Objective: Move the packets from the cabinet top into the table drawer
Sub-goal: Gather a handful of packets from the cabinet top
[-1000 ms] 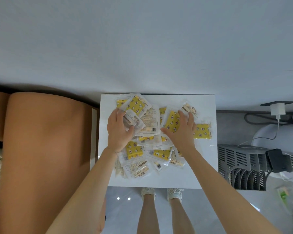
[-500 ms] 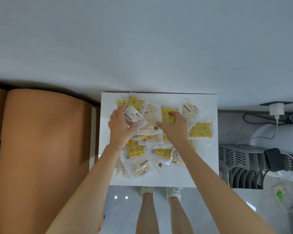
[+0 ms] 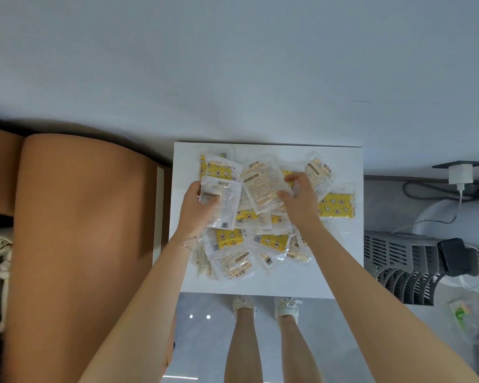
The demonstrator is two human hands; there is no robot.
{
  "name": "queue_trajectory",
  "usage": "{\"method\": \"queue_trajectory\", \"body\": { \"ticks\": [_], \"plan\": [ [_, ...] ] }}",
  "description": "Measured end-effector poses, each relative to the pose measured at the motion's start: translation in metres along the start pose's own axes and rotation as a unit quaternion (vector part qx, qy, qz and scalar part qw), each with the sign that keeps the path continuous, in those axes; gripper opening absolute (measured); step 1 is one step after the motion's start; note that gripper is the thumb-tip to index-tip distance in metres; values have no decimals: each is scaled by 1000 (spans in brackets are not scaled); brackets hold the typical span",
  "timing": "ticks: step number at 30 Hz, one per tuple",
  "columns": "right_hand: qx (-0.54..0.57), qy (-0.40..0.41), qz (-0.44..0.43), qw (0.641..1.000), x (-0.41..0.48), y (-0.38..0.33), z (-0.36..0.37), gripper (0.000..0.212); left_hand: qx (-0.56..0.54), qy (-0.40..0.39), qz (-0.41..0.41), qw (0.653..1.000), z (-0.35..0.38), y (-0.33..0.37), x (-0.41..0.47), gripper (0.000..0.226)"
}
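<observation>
Many packets: flat clear-plastic yellow/white sachets (image 3: 260,233) heaped on white cabinet top (image 3: 340,261), under fingers.
Left hand (image 3: 197,214): clamped on white packet (image 3: 221,201).
Right hand (image 3: 299,200): fingers pinched another's (image 3: 262,186) edge.
Handling: prob. light, floppy, slippery; grip edges.

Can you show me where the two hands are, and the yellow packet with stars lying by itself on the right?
left hand (image 3: 195,210): head view, on the back of the hand.
right hand (image 3: 302,201): head view, on the back of the hand.
yellow packet (image 3: 335,205): head view, on its patterned middle.
</observation>
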State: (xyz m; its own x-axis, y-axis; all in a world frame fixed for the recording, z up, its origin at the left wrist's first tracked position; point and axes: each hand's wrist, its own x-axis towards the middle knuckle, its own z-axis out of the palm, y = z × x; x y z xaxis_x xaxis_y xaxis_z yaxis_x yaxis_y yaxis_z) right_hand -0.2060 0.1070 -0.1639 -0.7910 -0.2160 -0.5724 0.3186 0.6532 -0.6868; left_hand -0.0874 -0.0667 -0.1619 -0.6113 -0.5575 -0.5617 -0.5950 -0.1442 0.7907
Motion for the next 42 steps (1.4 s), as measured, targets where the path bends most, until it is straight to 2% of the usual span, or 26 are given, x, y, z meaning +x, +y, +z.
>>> {"method": "queue_trajectory", "body": {
  "ticks": [3,9,13,16,19,23,28,35,42],
  "plan": [
    [59,14,34,998,-5,6,-12,51,-13,5,-15,1000,-4,-3,-3,26],
    [151,37,117,981,-16,16,-37,59,-92,12,-62,994,-6,-1,-24,31],
    [249,-39,161,954,-30,17,-49,32,-129,28,-102,986,-2,1,-43,33],
    [314,-92,156,932,-46,17,-56,31,-193,12,-150,970,5,5,-59,37],
    [342,-113,143,922,-64,15,-63,33,-227,4,-156,961,9,11,-78,37],
    [325,-141,140,925,-88,7,-76,33,-276,-5,-140,951,5,23,-105,39],
    [279,-161,116,939,-120,-12,-92,30,-286,-4,-122,951,-7,31,-146,43],
    [227,-168,62,957,-172,-51,-117,23,-290,78,-70,951,-23,32,-219,32],
    [113,-204,14,972,-227,-81,-100,34,-356,150,-48,921,-57,24,-299,33]
  ]
}}
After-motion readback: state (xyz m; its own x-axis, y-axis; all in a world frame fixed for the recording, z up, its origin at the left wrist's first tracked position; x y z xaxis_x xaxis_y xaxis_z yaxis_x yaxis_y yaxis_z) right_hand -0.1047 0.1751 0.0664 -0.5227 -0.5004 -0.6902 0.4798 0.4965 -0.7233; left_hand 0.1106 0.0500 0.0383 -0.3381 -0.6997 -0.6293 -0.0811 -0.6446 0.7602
